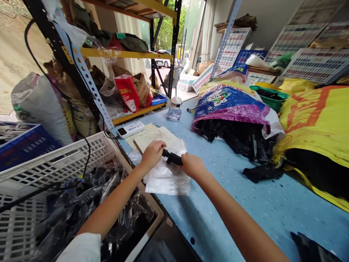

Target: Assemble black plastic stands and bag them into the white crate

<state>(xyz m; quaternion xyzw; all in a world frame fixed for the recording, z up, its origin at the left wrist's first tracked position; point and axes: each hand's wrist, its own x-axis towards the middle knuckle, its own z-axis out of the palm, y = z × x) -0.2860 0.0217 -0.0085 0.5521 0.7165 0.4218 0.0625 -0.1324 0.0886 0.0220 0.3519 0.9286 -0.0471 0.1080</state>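
Blue sack (229, 105) holds black pieces (254, 143); left fingers (159, 145) and right fingers (185, 158) grip a part (173, 158)

One speckled light-blue tabletop (286, 203); one black-and-yellow metal shelving rack (136, 55), shelves loaded; one pale perforated metal upright (227, 32); plain grey wall (272, 14), with stacked white slatted plastic crates (297, 38); tall glass door (194, 27), daylit (green foliage (163, 32) and parked car (163, 62) outside).

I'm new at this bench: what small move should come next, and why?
Perhaps use the left hand to lift an edge of the white plastic sheeting while the right hand holds the black part: the right hand grips one end, and the sheeting lies beneath.
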